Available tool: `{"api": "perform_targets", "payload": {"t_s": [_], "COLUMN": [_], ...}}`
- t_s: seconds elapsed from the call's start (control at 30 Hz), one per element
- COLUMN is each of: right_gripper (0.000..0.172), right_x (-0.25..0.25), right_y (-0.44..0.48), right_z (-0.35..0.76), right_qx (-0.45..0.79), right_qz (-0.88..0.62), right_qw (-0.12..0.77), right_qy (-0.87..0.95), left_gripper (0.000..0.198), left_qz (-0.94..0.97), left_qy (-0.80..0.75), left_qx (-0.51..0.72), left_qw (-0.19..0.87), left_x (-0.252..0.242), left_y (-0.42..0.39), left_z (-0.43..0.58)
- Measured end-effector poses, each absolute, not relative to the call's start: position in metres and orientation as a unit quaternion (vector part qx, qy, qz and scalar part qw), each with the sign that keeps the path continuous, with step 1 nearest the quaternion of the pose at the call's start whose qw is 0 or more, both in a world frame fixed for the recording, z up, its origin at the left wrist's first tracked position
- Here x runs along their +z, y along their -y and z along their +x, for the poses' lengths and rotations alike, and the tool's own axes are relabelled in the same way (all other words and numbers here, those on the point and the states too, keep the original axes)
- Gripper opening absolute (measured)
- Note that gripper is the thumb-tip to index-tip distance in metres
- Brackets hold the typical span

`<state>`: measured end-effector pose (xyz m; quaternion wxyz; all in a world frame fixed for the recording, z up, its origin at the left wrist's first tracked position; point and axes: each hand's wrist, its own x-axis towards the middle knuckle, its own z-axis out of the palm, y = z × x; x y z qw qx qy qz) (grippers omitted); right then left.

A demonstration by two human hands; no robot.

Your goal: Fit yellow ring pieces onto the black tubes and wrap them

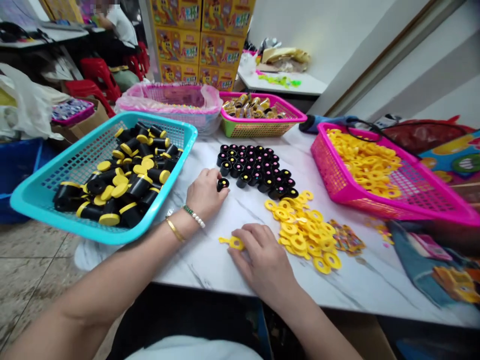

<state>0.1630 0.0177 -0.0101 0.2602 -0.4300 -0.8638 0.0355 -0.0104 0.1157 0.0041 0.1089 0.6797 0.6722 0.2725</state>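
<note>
On the pale marbled bench (195, 265), my left hand (207, 196) is closed on a small black cup (222, 184) with a yellow dot in its middle, fingers and thumb at its side, just in front of a tight block of black cups (258, 167) whose middles show pink or yellow dots. Nearer to me, my right hand (258, 252) has its fingers curled over a yellow ring piece (231, 243) with a narrow tail pointing left; the fingers touch it, but I cannot tell whether they pinch it or only rest against it. Just to the right lies a loose heap of yellow rings (298, 240), with some printed packets (347, 237) beside it. By my left arm, a turquoise basket (123, 238) holds black cylinders (138, 187) with yellow ends, and on the far right a pink basket (324, 167) is partly filled with more yellow pieces (363, 162). Behind the block stand a plastic-lined basket (204, 117) and another pink-rimmed basket (262, 119), side by side
</note>
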Motion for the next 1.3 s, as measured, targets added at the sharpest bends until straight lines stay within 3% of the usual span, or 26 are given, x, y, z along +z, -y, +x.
{"api": "perform_targets", "payload": {"t_s": [0.17,0.33,0.43,0.57,0.63,0.77,1.0,1.3], "right_gripper": [0.021,0.008,0.025,0.016,0.021,0.022,0.010,0.023], "right_x": [0.008,0.014,0.016,0.022,0.024,0.023,0.013,0.006], "right_y": [-0.009,-0.010,-0.008,-0.007,-0.008,-0.011,-0.020,-0.013], "right_z": [0.164,0.158,0.152,0.145,0.143,0.135,0.118,0.108], "right_qx": [0.112,0.280,0.396,0.509,0.548,0.541,0.462,0.570], "right_qz": [-0.401,-0.419,-0.459,-0.465,-0.470,-0.458,-0.463,-0.523], "right_qw": [0.180,0.231,0.231,0.248,0.244,0.222,0.297,0.310], "right_qy": [0.891,0.832,0.761,0.681,0.648,0.670,0.696,0.553], "left_gripper": [0.019,0.024,0.025,0.022,0.021,0.019,0.020,0.020], "left_qz": [0.717,0.725,0.727,0.732,0.741,0.738,0.734,0.743], "left_qy": [-0.615,-0.568,-0.548,-0.527,-0.522,-0.527,-0.534,-0.543], "left_qx": [0.274,0.340,0.366,0.376,0.367,0.368,0.362,0.328], "left_qw": [0.179,0.188,0.194,0.213,0.212,0.206,0.212,0.213], "left_x": [0.013,0.009,0.002,-0.008,-0.011,-0.015,-0.016,-0.014], "left_y": [-0.043,0.015,0.023,0.021,0.020,0.023,0.025,0.024], "left_z": [-0.039,-0.056,-0.061,-0.064,-0.064,-0.063,-0.063,-0.062]}}
